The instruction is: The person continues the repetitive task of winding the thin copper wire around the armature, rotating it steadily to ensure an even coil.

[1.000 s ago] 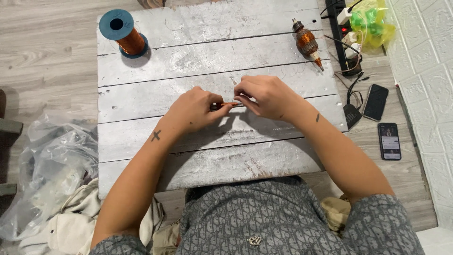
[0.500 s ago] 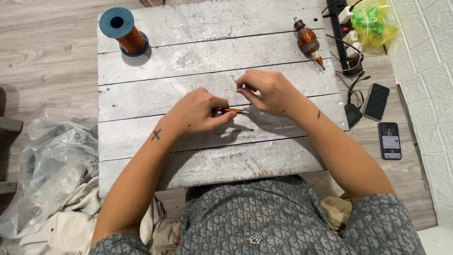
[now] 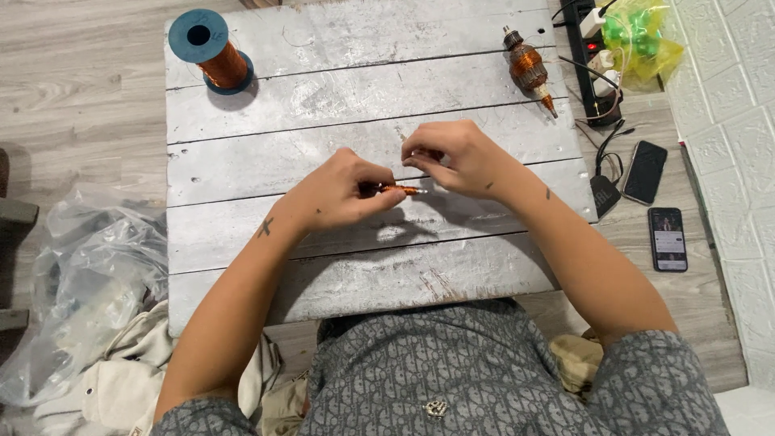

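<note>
Over the middle of a white-painted plank table (image 3: 242, 266), my left hand (image 3: 339, 194) pinches a thin copper-coloured rod or small coil piece (image 3: 402, 190) held level. My right hand (image 3: 456, 157) is close on its right, fingers bent and pinched near the rod's light tip; a fine wire between them is too thin to make out. A blue spool of copper wire (image 3: 211, 48) stands at the table's far left corner. A motor armature with copper windings (image 3: 529, 71) lies at the far right.
A black power strip (image 3: 583, 56) with plugs and cables, and a yellow-green bag (image 3: 646, 36), sit on the floor to the right, with two phones (image 3: 646, 171) (image 3: 668, 238) below them. A clear plastic bag (image 3: 81, 274) and cloth lie on the left floor.
My hands have drawn slightly apart: the left dropped a little with the rod, the right lifted its pinched fingers above and to the right of the tip.
</note>
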